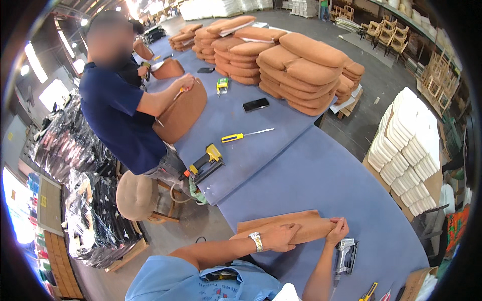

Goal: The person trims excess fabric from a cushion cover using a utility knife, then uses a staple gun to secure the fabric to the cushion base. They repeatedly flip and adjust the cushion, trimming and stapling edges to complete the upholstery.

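On the near part of the blue table lies a folded piece of brown upholstery fabric. My left hand, with a metal watch at the wrist, rests flat on top of it, fingers stretched out. At the fabric's right end, my right hand pinches the edge between thumb and fingers. Just beside my right forearm is a silver staple gun. Whatever lies beneath the fabric is hidden.
A yellow-handled screwdriver, a yellow and black staple gun and a phone lie farther up the table. Brown cushions are stacked behind. At left, a co-worker handles a brown cushion.
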Tool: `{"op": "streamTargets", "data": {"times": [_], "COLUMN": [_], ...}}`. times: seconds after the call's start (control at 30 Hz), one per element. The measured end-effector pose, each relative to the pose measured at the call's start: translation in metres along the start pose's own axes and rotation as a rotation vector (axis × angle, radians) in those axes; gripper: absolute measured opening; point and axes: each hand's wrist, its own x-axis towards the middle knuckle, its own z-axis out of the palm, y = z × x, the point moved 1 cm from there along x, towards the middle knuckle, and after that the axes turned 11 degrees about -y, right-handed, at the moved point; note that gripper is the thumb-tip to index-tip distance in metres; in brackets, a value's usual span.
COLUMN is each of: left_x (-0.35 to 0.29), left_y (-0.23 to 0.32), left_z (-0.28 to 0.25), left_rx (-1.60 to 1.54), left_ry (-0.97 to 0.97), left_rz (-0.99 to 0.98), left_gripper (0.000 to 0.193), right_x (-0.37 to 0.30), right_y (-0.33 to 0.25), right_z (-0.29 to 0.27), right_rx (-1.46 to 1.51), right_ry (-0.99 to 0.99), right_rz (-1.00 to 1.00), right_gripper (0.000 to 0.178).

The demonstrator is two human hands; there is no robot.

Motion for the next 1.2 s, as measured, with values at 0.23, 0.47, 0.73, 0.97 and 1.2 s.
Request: {"op": "streamTargets", "data": {"times": [0.23,0.47,0.73,0.97,1.2], "left_x": [0.018,0.004,0.005,0.004,-0.043], "left_y": [-0.014,-0.030,-0.042,-0.059,-0.083], "left_z": [-0.008,0.006,-0.008,-0.023,-0.036], "left_rx": [-0.106,-0.094,-0.144,-0.260,-0.262], "left_ry": [-0.192,-0.095,-0.104,-0.096,-0.014], "left_rz": [0.091,0.216,0.259,0.317,0.257], "left_gripper": [0.083,0.085,0.086,0.083,0.085], "right_x": [-0.001,-0.010,-0.010,-0.004,0.013], "right_y": [0.007,-0.016,-0.026,-0.042,-0.028], "right_z": [-0.007,0.004,0.021,0.035,0.039], "right_rx": [0.151,0.067,0.175,0.075,0.032], "right_ry": [0.163,0.167,0.285,0.266,0.146], "right_rz": [0.075,0.025,0.176,0.149,0.209], "right_gripper": [0.041,0.040,0.036,0.037,0.033]}}
